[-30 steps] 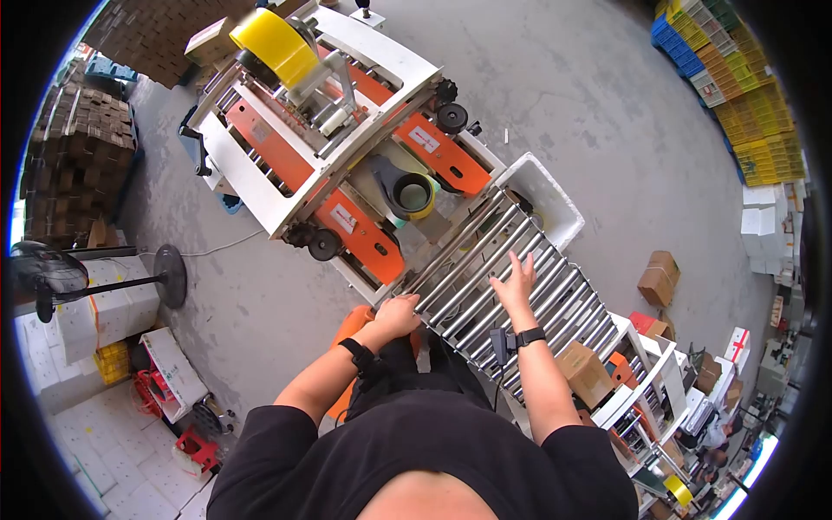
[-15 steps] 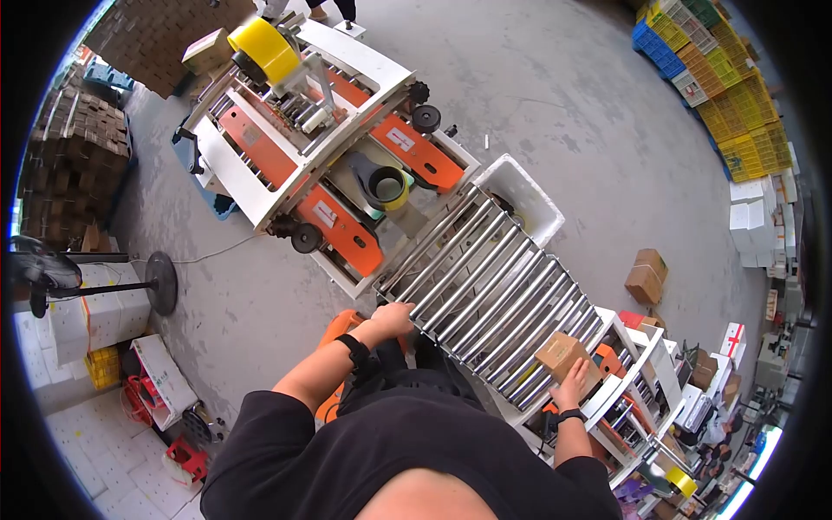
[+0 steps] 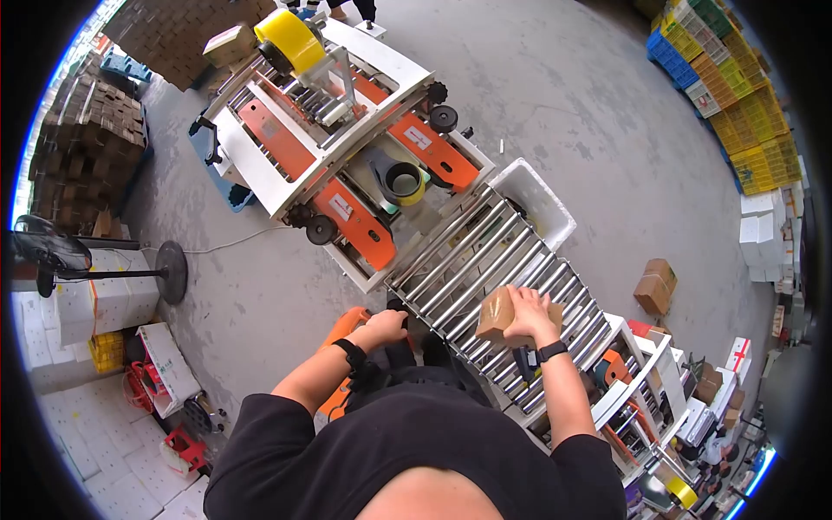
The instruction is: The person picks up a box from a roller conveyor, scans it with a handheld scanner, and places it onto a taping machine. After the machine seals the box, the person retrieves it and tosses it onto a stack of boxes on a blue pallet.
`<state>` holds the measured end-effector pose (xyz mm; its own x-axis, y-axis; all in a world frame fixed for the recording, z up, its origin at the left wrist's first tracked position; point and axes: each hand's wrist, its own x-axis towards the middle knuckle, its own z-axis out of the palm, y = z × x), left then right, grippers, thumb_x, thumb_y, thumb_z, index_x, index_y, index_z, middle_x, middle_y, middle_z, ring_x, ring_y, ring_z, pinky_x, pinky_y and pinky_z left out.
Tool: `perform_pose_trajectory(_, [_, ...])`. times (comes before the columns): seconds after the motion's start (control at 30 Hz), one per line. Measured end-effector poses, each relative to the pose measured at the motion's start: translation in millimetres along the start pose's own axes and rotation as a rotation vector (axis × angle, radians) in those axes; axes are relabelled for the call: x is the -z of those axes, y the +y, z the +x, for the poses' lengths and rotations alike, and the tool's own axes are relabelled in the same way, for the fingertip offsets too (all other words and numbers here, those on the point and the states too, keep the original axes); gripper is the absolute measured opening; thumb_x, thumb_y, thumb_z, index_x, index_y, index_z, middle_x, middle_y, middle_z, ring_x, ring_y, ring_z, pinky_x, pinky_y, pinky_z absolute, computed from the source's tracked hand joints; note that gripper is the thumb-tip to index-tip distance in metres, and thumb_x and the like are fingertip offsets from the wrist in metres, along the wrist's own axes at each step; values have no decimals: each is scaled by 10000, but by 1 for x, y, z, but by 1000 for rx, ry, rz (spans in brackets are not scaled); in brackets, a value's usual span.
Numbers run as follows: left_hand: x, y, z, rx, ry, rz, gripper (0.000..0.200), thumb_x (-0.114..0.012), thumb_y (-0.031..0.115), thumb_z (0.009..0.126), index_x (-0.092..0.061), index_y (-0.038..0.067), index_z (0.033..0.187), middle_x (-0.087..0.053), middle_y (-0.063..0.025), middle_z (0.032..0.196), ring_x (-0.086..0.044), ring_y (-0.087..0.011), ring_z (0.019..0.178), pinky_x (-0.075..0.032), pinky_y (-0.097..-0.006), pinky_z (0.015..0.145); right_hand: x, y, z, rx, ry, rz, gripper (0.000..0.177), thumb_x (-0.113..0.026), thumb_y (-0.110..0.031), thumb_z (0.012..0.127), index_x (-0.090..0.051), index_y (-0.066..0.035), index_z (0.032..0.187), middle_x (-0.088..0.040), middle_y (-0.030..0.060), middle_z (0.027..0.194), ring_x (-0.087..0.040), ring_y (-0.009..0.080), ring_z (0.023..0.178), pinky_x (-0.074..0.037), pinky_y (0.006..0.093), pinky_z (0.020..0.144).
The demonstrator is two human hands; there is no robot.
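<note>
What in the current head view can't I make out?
In the head view:
Inside of the carton: hidden by its walls.
Carton top: partly covered by the right hand; gripping or pushing, unclear.
Left hand: fingertips curled under, any hold unclear.
Person beyond the machine: cut off by the top edge.
Distant clutter, lower right: too small.

Scuffed grey floor [image 3: 555, 104], stacked plastic crates [image 3: 758, 139], standing fan [image 3: 113, 275], piled cardboard [image 3: 87, 147]

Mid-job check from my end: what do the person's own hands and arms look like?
The left hand and right hand are ungloved. The arms come out of short, plain black sleeves. A black band circles each wrist: left band, right band. A small dark device shows beside the right one.
</note>
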<state>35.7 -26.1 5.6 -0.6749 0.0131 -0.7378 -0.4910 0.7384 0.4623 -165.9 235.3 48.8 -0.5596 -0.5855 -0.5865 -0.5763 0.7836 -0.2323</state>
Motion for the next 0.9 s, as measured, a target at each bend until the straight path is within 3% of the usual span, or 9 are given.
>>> perform_pose_trajectory(0.1, [-5, -9, 8, -12, 26, 21, 398, -537, 186, 715, -531, 50, 1089, -577, -181, 1033, -548, -329, 987, -446, -435, 831, 6, -66, 65, 191, -238, -66, 801, -748, -266, 436, -511, -146, 1191, -470, 63, 1176, -361, 268, 1187, -122, 598, 1024])
perform_pose_trajectory(0.17, [9, 1, 4, 23, 89, 9, 413, -536, 177, 709, -521, 49, 1102, -545, -181, 1096, -535, -334, 1007, -445, -434, 833, -21, -73, 108, 212, 363, 37, 493, -613, -35, 615, -572, -139, 1096, -498, 56, 1131, -390, 269, 1159, -169, 541, 1040])
perform_pose_trajectory(0.23, [12, 9, 6, -10, 187, -15, 448, -539, 169, 702, -502, 56, 1134, -487, -183, 1179, -496, -340, 1062, -432, -436, 855, -15, -75, 115, 36, 598, 197, 491, -602, -36, 655, -531, -137, 1130, -460, 84, 1170, -367, 279, 1166, -233, 533, 1004])
perform_pose_trajectory(0.3, [9, 17, 11, -124, 325, -45, 506, -545, 161, 693, -474, 70, 1186, -405, -186, 1281, -431, -346, 1151, -405, -441, 897, -22, -69, 106, -245, 592, 310, 626, -645, -77, 627, -447, -147, 1217, -384, 128, 1243, -340, 324, 1179, -257, 530, 987])
perform_pose_trajectory(0.37, [11, 34, 14, -212, 298, 168, 601, -585, 196, 678, -423, 77, 1244, -302, -189, 1353, -326, -353, 1229, -350, -451, 954, -28, -64, 88, -492, 389, 344, 849, -726, -167, 613, -269, -162, 1329, -270, 205, 1315, -313, 389, 1189, -294, 489, 978])
perform_pose_trajectory(0.5, [0, 44, 29, -224, 184, 353, 718, -630, 222, 644, -371, 93, 1301, -171, -166, 1428, -181, -346, 1315, -257, -472, 1020, -81, -70, 62, -357, 399, 577, 935, -737, -215, 650, -156, -153, 1381, -186, 327, 1322, -252, 467, 1222, -322, 458, 974])
perform_pose_trajectory(0.57, [8, 47, 30, -230, 154, 363, 738, -629, 224, 642, -355, 78, 1312, -167, -155, 1434, -189, -337, 1316, -235, -439, 1039, -107, -92, 59, -225, 454, 645, 960, -724, -142, 658, -114, -167, 1399, -102, 341, 1341, -203, 492, 1239, -278, 444, 1008])
perform_pose_trajectory(0.73, [21, 44, 47, -254, 193, 370, 752, -629, 206, 634, -345, 54, 1314, -181, -130, 1436, -192, -314, 1320, -227, -424, 1045, -107, -90, 86, -276, 642, 659, 837, -576, 67, 651, -257, -208, 1375, -103, 296, 1371, -198, 454, 1265, -259, 406, 1031])
perform_pose_trajectory(0.9, [52, 57, 56, -213, 134, 256, 700, -573, 163, 698, -306, 32, 1332, -169, -117, 1446, -201, -259, 1326, -210, -376, 1062, -81, -69, 133, -318, 719, 828, 532, -610, -89, 706, -514, -169, 1223, -145, 257, 1393, -231, 381, 1281, -272, 372, 1025])
